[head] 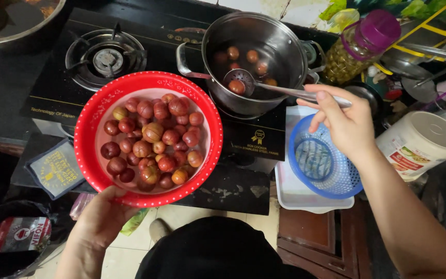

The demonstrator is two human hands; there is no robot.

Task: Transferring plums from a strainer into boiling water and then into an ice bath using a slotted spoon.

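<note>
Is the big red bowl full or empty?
Nearly full. The red bowl, held by the left hand, is heaped with round reddish fruits.

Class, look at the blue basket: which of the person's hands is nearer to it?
Right. The right hand, holding the ladle handle, hovers directly over the blue basket. The left hand is far across, holding the red bowl rim.
</note>
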